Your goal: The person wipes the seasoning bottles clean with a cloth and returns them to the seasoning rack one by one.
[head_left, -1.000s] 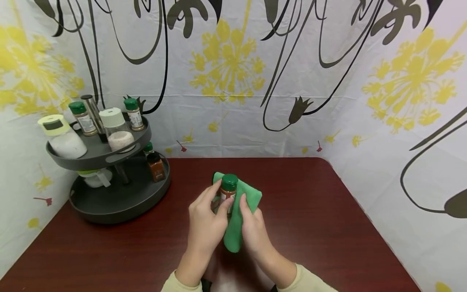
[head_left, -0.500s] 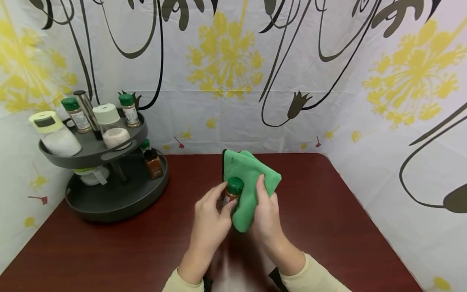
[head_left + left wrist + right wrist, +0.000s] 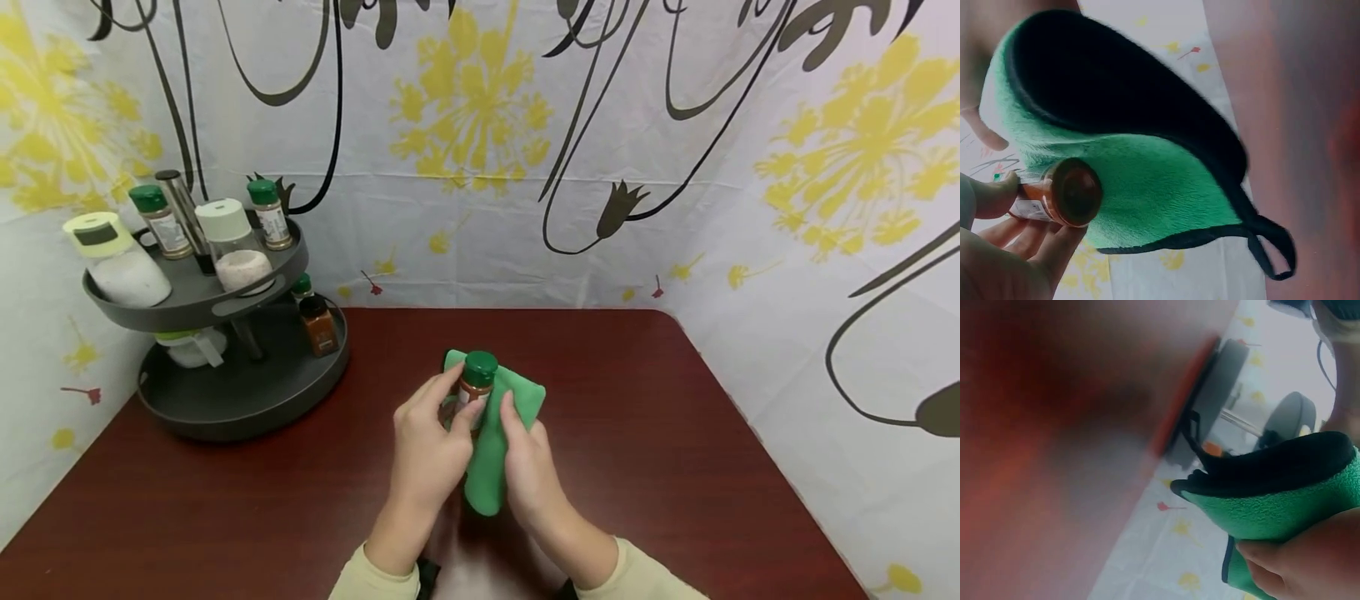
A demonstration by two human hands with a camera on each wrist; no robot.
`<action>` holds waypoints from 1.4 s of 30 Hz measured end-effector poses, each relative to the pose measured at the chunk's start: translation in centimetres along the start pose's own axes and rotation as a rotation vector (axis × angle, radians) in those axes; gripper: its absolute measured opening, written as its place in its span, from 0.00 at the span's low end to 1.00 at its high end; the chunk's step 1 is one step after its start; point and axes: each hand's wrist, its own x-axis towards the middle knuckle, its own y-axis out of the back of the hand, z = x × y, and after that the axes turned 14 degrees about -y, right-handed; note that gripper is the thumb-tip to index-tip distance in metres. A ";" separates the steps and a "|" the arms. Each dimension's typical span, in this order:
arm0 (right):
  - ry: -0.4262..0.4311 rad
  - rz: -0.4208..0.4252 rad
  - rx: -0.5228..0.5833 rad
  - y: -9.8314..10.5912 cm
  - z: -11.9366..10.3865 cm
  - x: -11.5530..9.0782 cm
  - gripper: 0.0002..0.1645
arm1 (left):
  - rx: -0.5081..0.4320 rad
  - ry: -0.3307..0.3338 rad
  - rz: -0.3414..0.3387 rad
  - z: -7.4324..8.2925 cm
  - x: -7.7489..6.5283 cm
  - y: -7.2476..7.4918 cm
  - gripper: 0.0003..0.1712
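Note:
A small spice jar [image 3: 478, 382] with a green cap and reddish-brown contents is held upright by my left hand [image 3: 431, 450], fingers and thumb curled round it. In the left wrist view the base of the jar [image 3: 1075, 192] faces the camera, beside the fuzzy green cloth. My right hand [image 3: 528, 471] grips that folded green cloth [image 3: 487, 475], thumb on top, against the jar's right side. Black edging and a hanging loop [image 3: 1275, 247] show on the cloth in the left wrist view. In the right wrist view fingers [image 3: 1304, 556] clasp the cloth [image 3: 1272, 512].
At left stands a dark two-tier turntable [image 3: 243, 417]. Its upper tier bears green-capped spice jars, a metal-topped cylinder and pale-lidded containers [image 3: 232, 246]. Below are a black-capped jar [image 3: 318, 327] and a white cup-like container [image 3: 197, 348]. The reddish-brown table [image 3: 637, 450] meets a patterned sheet behind.
Half a second ago the cloth stood higher and further right, spread behind the jar; now it is lower, wrapped closer along the jar's side. Both hands keep their holds.

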 end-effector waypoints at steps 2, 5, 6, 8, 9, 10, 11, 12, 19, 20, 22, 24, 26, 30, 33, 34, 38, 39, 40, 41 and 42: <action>0.006 0.005 0.043 0.1 -0.8 0.0 0.37 | 0.030 0.007 -0.018 0.0 -0.2 -0.1 0.26; 0.053 0.012 0.131 0.2 -2.2 -0.1 0.37 | 0.035 0.019 -0.042 0.0 -0.4 -0.1 0.25; 0.073 0.011 0.163 0.3 -2.6 -0.2 0.36 | 0.029 0.028 -0.045 0.0 -0.4 -0.1 0.25; 0.110 0.004 0.207 0.3 -3.2 -0.2 0.35 | 0.006 0.044 -0.041 -0.1 -0.5 -0.1 0.25; 0.120 0.004 0.215 0.3 -3.4 -0.3 0.35 | -0.006 0.052 -0.038 -0.1 -0.5 0.0 0.25; 0.125 0.009 0.210 0.3 -3.5 -0.3 0.35 | -0.017 0.058 -0.034 -0.2 -0.6 0.0 0.25; 0.121 0.021 0.196 0.3 -3.5 -0.3 0.36 | -0.026 0.062 -0.026 -0.2 -0.6 0.0 0.25; 0.110 0.032 0.173 0.3 -3.4 -0.3 0.36 | -0.036 0.063 -0.020 -0.2 -0.6 0.0 0.25; 0.006 0.043 -0.039 -0.1 -0.9 0.2 0.38 | -0.048 0.027 0.022 -0.2 0.2 0.5 0.25; -0.002 0.031 -0.066 -0.1 -0.5 0.2 0.37 | -0.043 0.026 0.026 -0.2 0.3 0.6 0.25; -0.017 0.001 -0.108 -0.1 0.2 0.3 0.37 | -0.038 0.026 0.029 -0.1 0.5 0.8 0.25; -0.022 -0.025 -0.138 0.0 0.7 0.4 0.37 | -0.037 0.030 0.028 -0.1 0.7 1.0 0.25; -0.032 -0.041 -0.140 0.1 0.9 0.5 0.37 | -0.036 0.035 0.022 -0.1 0.7 1.0 0.25; -0.039 -0.032 -0.034 0.0 -0.1 0.5 0.36 | -0.021 0.038 -0.004 -0.2 0.3 0.7 0.25; -0.014 -0.003 0.072 0.1 -1.9 0.2 0.36 | 0.007 0.022 -0.017 -0.3 0.0 0.4 0.26; 0.007 0.010 0.101 0.2 -2.5 0.2 0.36 | 0.008 0.019 -0.020 -0.3 -0.1 0.3 0.26; 0.126 0.047 0.192 0.5 -4.6 -0.2 0.36 | -0.004 0.013 -0.018 -0.3 -0.3 0.2 0.25; 0.146 0.049 0.201 0.5 -4.9 -0.3 0.35 | -0.010 0.013 -0.017 -0.3 -0.3 0.2 0.25; 0.158 0.059 0.186 0.6 -5.0 -0.3 0.35 | -0.014 0.015 -0.015 -0.2 -0.3 0.2 0.25; 0.161 0.068 0.163 0.6 -4.9 -0.3 0.35 | -0.013 0.013 -0.011 -0.2 -0.3 0.2 0.25; 0.157 0.074 0.135 0.6 -4.8 -0.3 0.35 | -0.014 0.010 -0.005 -0.2 -0.3 0.2 0.25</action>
